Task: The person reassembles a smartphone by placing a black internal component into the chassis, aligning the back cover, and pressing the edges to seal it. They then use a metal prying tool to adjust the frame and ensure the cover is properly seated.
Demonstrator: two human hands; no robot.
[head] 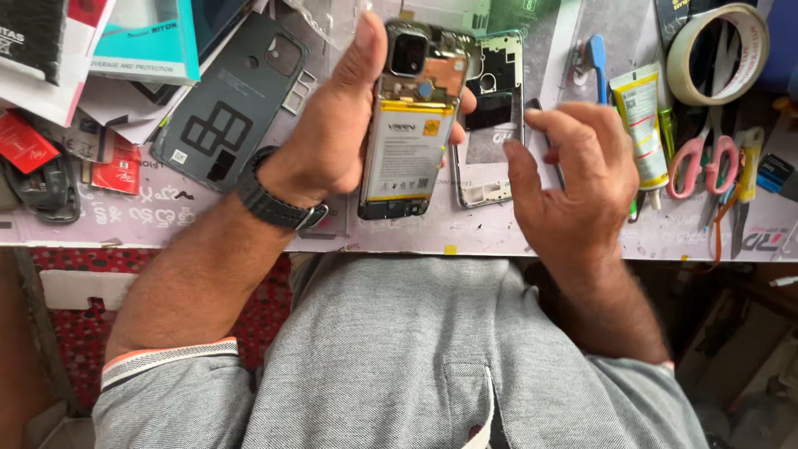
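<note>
From the head camera I look down at a cluttered repair bench (249, 237). My left hand (332, 125), with a black wristwatch (274, 204) on the wrist, grips an opened smartphone (407, 125) held up over the bench: the thumb lies along its left edge and fingertips (467, 101) wrap round its right edge. The phone's back is off, showing its battery and the camera block at the top. My right hand (573, 175) hovers just right of the phone, fingers loosely curled around a thin dark tool (536, 108); I cannot tell how firmly. Behind the phone a phone middle frame (490, 125) lies flat on the bench. To the left lies a grey back cover (233, 100). To the right are a glue tube (642, 125), a tape roll (719, 50) and pink-handled scissors (702, 158).
</note>
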